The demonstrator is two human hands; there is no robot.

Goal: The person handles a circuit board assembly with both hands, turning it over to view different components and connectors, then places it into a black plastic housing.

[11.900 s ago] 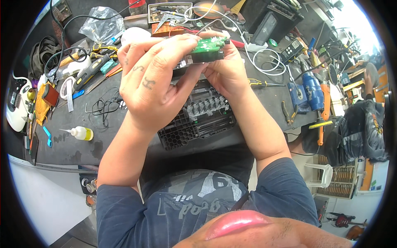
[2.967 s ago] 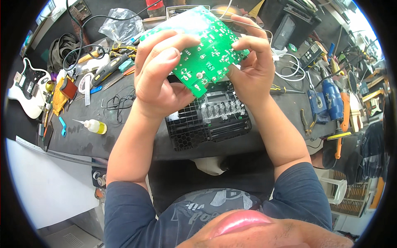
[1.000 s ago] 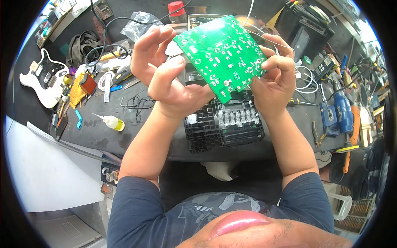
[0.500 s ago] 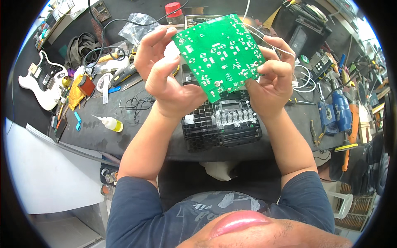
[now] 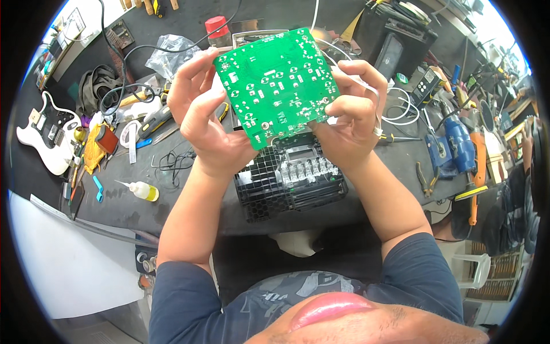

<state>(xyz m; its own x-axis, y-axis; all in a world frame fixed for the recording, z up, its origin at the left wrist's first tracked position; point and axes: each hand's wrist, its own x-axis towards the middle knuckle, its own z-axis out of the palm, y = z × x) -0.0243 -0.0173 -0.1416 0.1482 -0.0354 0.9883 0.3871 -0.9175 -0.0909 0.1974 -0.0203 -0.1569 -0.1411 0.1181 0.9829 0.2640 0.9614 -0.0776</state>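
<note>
A green circuit board (image 5: 278, 89) is held up in front of me, its soldered side facing me. My left hand (image 5: 203, 129) is at its left edge, fingertips near the upper left corner and the lower left corner against the palm. At the right edge, my right hand (image 5: 356, 123) grips the board between thumb and bent fingers. A white cable (image 5: 362, 84) passes by the right fingers. Below the board, on the bench, lies a black plastic housing (image 5: 260, 192) with a grid pattern and a row of clear pieces. The board hides its far part.
On the left are a white guitar body (image 5: 43, 135), a dropper bottle (image 5: 144, 191) of yellow liquid and a thin black cable (image 5: 173, 162). To the right lie pliers (image 5: 425, 180), a screwdriver (image 5: 401, 138) and a blue power tool (image 5: 458, 143). Behind stands a red-lidded jar (image 5: 217, 28).
The whole view has shifted, so the bench things appear farther left and mostly lower. The board has turned slightly and remains between both hands.
</note>
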